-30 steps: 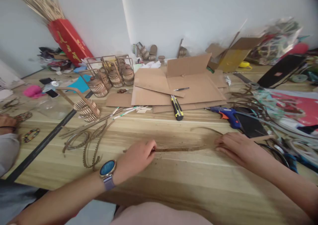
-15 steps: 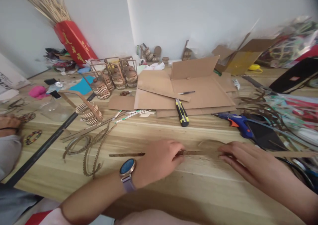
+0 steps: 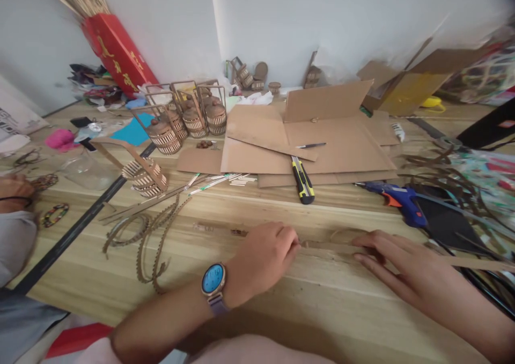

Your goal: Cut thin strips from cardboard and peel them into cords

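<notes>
My left hand (image 3: 267,257), with a watch (image 3: 213,279) on its wrist, is closed on a thin brown strip (image 3: 328,247) near the table's front. The strip's left part beyond the fingers is blurred. To the right, my right hand (image 3: 396,265) has thumb and fingers closed on the same strip, which runs on past it to the right edge. Behind my hands lie a yellow and black cutter knife (image 3: 302,180) and a blue glue gun (image 3: 402,200). Curled notched strips (image 3: 151,238) rest left of my left hand.
Small woven baskets with handles (image 3: 163,136) stand at the back left, one basket (image 3: 145,176) nearer. Flattened cardboard (image 3: 341,139) lies centrally. A person's hand (image 3: 14,192) rests at the left edge. Coiled strips and plastic bags (image 3: 488,179) crowd the right.
The camera view has shifted slightly. The strip's left end has swung away from me and looks smeared. Both hands keep their hold, with the left wrist turned so the watch face shows more.
</notes>
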`<state>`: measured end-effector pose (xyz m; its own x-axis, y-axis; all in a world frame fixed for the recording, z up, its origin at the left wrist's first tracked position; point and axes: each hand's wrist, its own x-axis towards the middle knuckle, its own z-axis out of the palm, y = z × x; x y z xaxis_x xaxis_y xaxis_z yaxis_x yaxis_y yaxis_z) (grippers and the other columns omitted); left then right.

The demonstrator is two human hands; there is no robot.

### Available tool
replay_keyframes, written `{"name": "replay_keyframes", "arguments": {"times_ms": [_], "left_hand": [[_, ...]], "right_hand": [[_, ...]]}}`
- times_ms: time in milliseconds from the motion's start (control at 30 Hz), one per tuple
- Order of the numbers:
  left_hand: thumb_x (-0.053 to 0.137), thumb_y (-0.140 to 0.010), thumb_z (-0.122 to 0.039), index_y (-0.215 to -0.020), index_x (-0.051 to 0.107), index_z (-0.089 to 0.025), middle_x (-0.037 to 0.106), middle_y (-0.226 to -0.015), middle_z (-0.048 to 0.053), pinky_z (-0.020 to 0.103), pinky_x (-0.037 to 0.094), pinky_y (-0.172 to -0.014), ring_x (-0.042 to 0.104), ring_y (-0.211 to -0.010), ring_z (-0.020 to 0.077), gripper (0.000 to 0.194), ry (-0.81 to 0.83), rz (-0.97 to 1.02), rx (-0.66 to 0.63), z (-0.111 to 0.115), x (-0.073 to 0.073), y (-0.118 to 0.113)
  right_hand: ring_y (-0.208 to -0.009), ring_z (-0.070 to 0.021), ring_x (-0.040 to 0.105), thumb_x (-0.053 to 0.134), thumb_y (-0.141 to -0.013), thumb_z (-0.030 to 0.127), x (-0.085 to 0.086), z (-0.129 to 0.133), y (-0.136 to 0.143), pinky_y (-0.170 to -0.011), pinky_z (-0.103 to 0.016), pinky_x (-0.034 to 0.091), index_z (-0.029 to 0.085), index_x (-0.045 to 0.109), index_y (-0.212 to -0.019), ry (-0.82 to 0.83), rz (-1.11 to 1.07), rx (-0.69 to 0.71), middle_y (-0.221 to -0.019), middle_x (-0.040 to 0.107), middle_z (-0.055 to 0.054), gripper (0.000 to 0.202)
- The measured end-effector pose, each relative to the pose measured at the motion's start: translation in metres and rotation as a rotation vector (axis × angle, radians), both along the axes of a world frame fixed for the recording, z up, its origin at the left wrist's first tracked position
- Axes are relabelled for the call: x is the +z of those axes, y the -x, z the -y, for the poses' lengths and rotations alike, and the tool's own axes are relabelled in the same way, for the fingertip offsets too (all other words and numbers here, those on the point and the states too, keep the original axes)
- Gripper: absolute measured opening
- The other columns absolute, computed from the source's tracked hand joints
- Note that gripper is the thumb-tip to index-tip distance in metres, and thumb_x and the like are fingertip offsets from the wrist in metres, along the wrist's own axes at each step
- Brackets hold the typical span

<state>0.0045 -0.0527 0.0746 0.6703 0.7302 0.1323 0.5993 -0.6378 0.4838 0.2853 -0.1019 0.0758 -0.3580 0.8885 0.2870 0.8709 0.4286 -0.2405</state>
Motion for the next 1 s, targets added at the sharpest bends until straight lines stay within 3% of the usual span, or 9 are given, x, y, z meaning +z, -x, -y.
{"name": "replay_keyframes", "arguments": {"times_ms": [167, 333, 467, 633, 867, 1000], "left_hand": [[0.051, -0.102, -0.021, -0.093, 0.057, -0.019, 0.067, -0.094, 0.005, 0.031, 0.049, -0.074, 0.063, -0.085, 0.0192, 0.012, -0.032, 0.052, -0.006, 0.005, -0.010, -0.004], [0.045, -0.105, -0.022, -0.092, 0.057, -0.019, 0.063, -0.097, 0.007, 0.031, 0.048, -0.071, 0.061, -0.083, 0.0190, 0.018, -0.081, 0.059, 0.004, 0.009, -0.016, -0.005], [0.046, -0.103, -0.019, -0.092, 0.056, -0.018, 0.063, -0.094, 0.006, 0.031, 0.048, -0.075, 0.061, -0.086, 0.0194, 0.014, -0.049, 0.131, 0.028, 0.009, -0.018, -0.003], [0.049, -0.102, -0.018, -0.095, 0.058, -0.019, 0.064, -0.097, 0.005, 0.030, 0.047, -0.075, 0.061, -0.086, 0.0183, 0.011, 0.038, 0.180, 0.041, 0.008, -0.015, -0.001], [0.057, -0.098, -0.011, -0.091, 0.060, -0.018, 0.066, -0.095, 0.003, 0.027, 0.047, -0.080, 0.062, -0.089, 0.0168, 0.010, 0.230, 0.340, 0.022, 0.006, -0.009, 0.003], [0.058, -0.096, -0.010, -0.096, 0.061, -0.018, 0.068, -0.098, 0.003, 0.028, 0.048, -0.083, 0.063, -0.092, 0.0171, 0.009, 0.328, 0.399, 0.053, 0.010, -0.005, 0.001]], "right_hand": [[-0.068, -0.0220, 0.072, 0.045, -0.100, 0.058, -0.006, -0.001, 0.043, -0.058, -0.034, 0.056, 0.023, 0.067, -0.110, -0.059, -0.008, 0.040, -0.079, 0.073, -0.005, 0.042], [-0.067, -0.0182, 0.068, 0.042, -0.105, 0.042, -0.017, -0.005, 0.079, -0.057, -0.030, 0.051, 0.024, 0.064, -0.092, 0.042, -0.116, 0.036, -0.080, 0.070, -0.003, 0.031], [-0.064, -0.0170, 0.065, 0.045, -0.104, 0.039, -0.018, -0.006, 0.082, -0.057, -0.029, 0.049, 0.024, 0.060, -0.083, 0.082, -0.183, 0.027, -0.074, 0.066, -0.001, 0.030], [-0.069, -0.0168, 0.065, 0.048, -0.103, 0.038, -0.017, -0.005, 0.075, -0.060, -0.029, 0.049, 0.024, 0.064, -0.086, 0.103, -0.202, 0.023, -0.077, 0.067, -0.002, 0.027], [-0.073, -0.0173, 0.067, 0.059, -0.098, 0.039, -0.014, -0.002, 0.075, -0.065, -0.031, 0.050, 0.023, 0.065, -0.107, -0.100, -0.179, 0.052, -0.083, 0.071, -0.001, 0.019], [-0.079, -0.0175, 0.070, 0.058, -0.097, 0.027, -0.005, -0.002, 0.081, -0.071, -0.033, 0.050, 0.024, 0.063, -0.107, -0.134, -0.196, 0.077, -0.087, 0.073, -0.001, 0.012]]}}
